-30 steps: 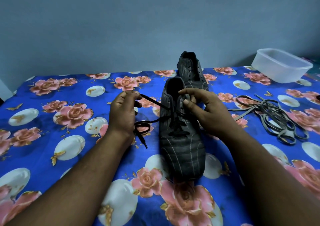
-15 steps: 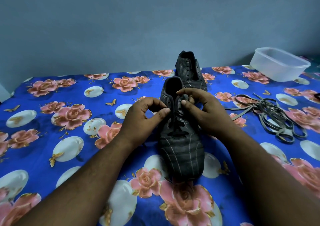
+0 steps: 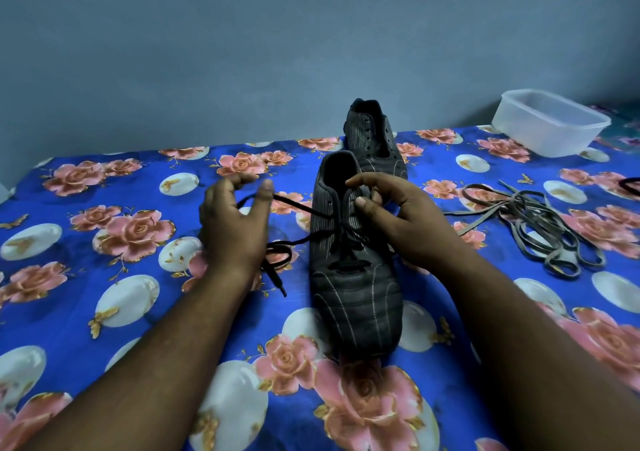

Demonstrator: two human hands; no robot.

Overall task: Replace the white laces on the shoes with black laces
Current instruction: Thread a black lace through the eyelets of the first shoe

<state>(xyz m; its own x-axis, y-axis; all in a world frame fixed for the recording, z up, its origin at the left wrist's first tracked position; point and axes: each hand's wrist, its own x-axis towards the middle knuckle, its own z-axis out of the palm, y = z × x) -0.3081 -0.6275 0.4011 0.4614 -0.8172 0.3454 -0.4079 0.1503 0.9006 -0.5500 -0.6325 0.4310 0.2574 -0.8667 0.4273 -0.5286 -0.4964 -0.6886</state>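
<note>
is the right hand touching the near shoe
Touching. The head view shows the right hand with thumb and fingers pinching the upper edge of the near shoe by its eyelets, no gap visible.

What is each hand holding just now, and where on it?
The right hand grips the near shoe at its tongue and upper eyelets. The left hand is spread beside the black lace, gripping nothing.

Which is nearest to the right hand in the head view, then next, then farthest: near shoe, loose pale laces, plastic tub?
1. Near shoe: gripped by the right hand.
2. Loose pale laces: on the cloth to its right.
3. Plastic tub: far right corner.
</note>
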